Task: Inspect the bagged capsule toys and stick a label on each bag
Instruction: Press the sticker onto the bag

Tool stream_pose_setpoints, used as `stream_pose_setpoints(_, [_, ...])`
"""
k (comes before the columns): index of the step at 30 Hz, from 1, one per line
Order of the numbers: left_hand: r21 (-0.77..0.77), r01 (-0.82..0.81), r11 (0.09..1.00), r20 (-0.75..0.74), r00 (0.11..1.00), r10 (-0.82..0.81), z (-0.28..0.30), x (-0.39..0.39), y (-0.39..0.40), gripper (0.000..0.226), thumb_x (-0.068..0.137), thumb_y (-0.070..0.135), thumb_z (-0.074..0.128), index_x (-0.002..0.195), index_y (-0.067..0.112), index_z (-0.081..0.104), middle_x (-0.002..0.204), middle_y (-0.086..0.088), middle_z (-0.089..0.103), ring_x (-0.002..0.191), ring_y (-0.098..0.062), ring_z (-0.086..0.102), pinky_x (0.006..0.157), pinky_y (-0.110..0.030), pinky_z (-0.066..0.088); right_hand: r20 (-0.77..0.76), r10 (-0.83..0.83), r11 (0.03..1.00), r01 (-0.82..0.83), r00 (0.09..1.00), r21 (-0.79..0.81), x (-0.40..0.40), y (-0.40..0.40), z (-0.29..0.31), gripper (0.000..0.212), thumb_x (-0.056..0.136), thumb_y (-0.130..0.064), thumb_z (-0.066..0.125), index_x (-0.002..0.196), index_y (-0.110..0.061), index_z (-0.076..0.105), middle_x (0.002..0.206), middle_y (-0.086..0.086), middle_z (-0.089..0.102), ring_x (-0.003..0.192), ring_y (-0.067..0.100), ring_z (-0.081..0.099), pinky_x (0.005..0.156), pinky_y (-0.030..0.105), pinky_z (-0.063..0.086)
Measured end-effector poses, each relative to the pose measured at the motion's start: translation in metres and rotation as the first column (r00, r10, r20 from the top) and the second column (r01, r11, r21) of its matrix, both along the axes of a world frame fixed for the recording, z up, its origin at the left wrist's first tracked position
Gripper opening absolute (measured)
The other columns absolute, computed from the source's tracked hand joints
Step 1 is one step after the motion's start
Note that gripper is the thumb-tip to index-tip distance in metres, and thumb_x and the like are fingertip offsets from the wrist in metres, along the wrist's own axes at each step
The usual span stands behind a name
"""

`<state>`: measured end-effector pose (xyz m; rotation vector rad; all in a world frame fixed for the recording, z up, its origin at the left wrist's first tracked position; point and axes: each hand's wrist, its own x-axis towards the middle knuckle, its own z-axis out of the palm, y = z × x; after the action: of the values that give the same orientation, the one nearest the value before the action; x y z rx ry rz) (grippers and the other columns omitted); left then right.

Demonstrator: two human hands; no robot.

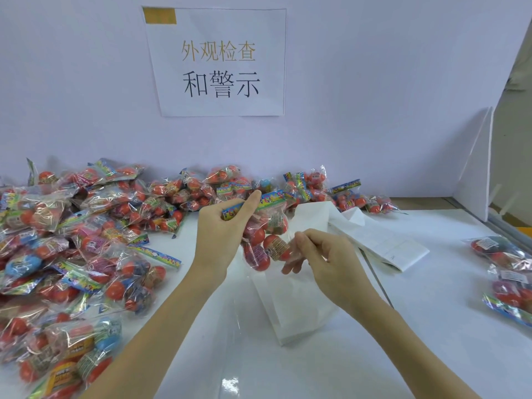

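Observation:
My left hand (223, 226) grips the colourful header of a clear bag of red capsule toys (263, 240) and holds it up above the table. My right hand (319, 254) is at the bag's lower right, fingertips pinching the clear film near a capsule. A large heap of bagged capsule toys (72, 240) covers the left side of the table and runs along the back wall. A few bags with white labels on them (506, 272) lie at the far right. White label sheets (383, 240) lie behind my right hand.
A white paper strip (293, 309) lies on the white table (431, 341) under my hands. A printed sign (218, 61) hangs on the back wall. A white partition (478, 165) stands at the right, and the table's edge runs beside it.

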<state>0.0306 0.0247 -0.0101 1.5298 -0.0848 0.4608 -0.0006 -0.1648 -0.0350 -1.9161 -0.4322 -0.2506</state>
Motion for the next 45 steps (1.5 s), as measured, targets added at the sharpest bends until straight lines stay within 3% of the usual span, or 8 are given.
stream_pose_setpoints(5, [-0.022,-0.05,0.999,-0.006,0.999,0.05,-0.001,0.0,0.0,0.035,0.086,0.051,0.078,0.075,0.019,0.08,0.068,-0.013,0.071,0.058,-0.013,0.058,0.054,-0.022,0.046,-0.044,0.076,0.997,-0.076,0.996,0.016,-0.003,0.003,-0.002,0.02,0.097,-0.036,0.07,0.089,-0.019,0.075,0.08,-0.005,0.08,0.077,0.015,0.075,0.077,0.035,0.059])
stream_pose_setpoints(9, [-0.15,0.151,0.977,-0.14,0.975,-0.172,-0.001,0.001,-0.004,0.086,0.086,0.076,0.055,0.1,-0.007,0.068,0.086,-0.019,0.07,0.079,-0.02,0.06,0.077,-0.03,0.048,-0.058,0.052,0.987,-0.042,0.997,0.155,0.001,-0.003,-0.002,0.021,0.102,-0.02,0.065,0.087,-0.011,0.075,0.079,0.0,0.08,0.07,0.012,0.07,0.074,0.02,0.054])
stream_pose_setpoints(21, [-0.088,0.302,0.949,-0.152,0.938,-0.313,-0.01,-0.001,-0.01,0.021,0.101,0.021,0.067,0.121,0.016,0.071,0.105,-0.012,0.079,0.087,-0.027,0.075,0.094,-0.044,0.059,0.027,-0.131,0.99,0.129,0.991,0.055,0.006,-0.009,0.002,0.026,0.11,-0.026,0.05,0.096,-0.015,0.07,0.081,-0.011,0.079,0.079,0.006,0.073,0.072,0.015,0.051])
stream_pose_setpoints(24, [-0.047,0.368,0.929,-0.176,0.912,-0.37,-0.007,-0.004,-0.009,0.023,0.1,0.018,0.067,0.121,0.008,0.07,0.104,-0.017,0.078,0.085,-0.032,0.073,0.083,-0.038,0.061,-0.008,-0.124,0.986,0.124,0.992,0.113,0.002,-0.007,0.006,0.035,0.102,-0.046,0.049,0.088,-0.022,0.071,0.07,-0.02,0.072,0.064,-0.004,0.062,0.06,0.008,0.041])
stream_pose_setpoints(28, [-0.029,0.431,0.902,-0.193,0.883,-0.428,-0.002,-0.01,-0.013,0.025,0.101,0.023,0.065,0.119,0.005,0.069,0.107,-0.019,0.076,0.083,-0.025,0.071,0.074,-0.031,0.059,-0.096,-0.061,0.956,0.086,0.993,0.28,0.002,-0.007,0.008,0.02,0.102,-0.029,0.062,0.091,-0.018,0.074,0.076,-0.009,0.078,0.068,-0.001,0.07,0.064,0.007,0.046])
stream_pose_setpoints(32, [0.056,0.337,0.94,-0.171,0.93,-0.324,-0.004,-0.013,-0.02,0.032,0.101,0.039,0.064,0.107,0.009,0.067,0.109,-0.017,0.071,0.086,-0.022,0.066,0.08,-0.044,0.055,-0.119,-0.015,0.977,0.04,0.993,0.21,0.003,-0.012,0.006,0.019,0.101,-0.028,0.065,0.099,-0.015,0.079,0.083,0.0,0.08,0.081,0.009,0.076,0.075,0.014,0.051])
stream_pose_setpoints(39, [-0.11,0.207,0.972,-0.125,0.967,-0.22,-0.007,-0.008,-0.014,0.026,0.1,0.025,0.068,0.077,0.014,0.076,0.081,-0.004,0.073,0.069,-0.015,0.062,0.066,-0.023,0.053,-0.067,0.037,0.997,-0.032,0.997,0.074,0.005,-0.009,0.002,0.016,0.103,-0.019,0.062,0.107,-0.012,0.077,0.082,-0.006,0.078,0.08,0.009,0.072,0.077,0.019,0.052])
stream_pose_setpoints(45, [-0.187,0.239,0.953,-0.151,0.951,-0.268,-0.004,-0.01,-0.017,0.017,0.102,0.018,0.064,0.099,0.01,0.079,0.094,-0.008,0.075,0.067,-0.017,0.065,0.064,-0.025,0.055,-0.149,0.025,0.954,0.02,0.989,0.299,0.005,-0.012,0.005,0.018,0.102,-0.029,0.064,0.113,-0.015,0.067,0.09,0.006,0.08,0.077,0.012,0.071,0.073,0.022,0.053])
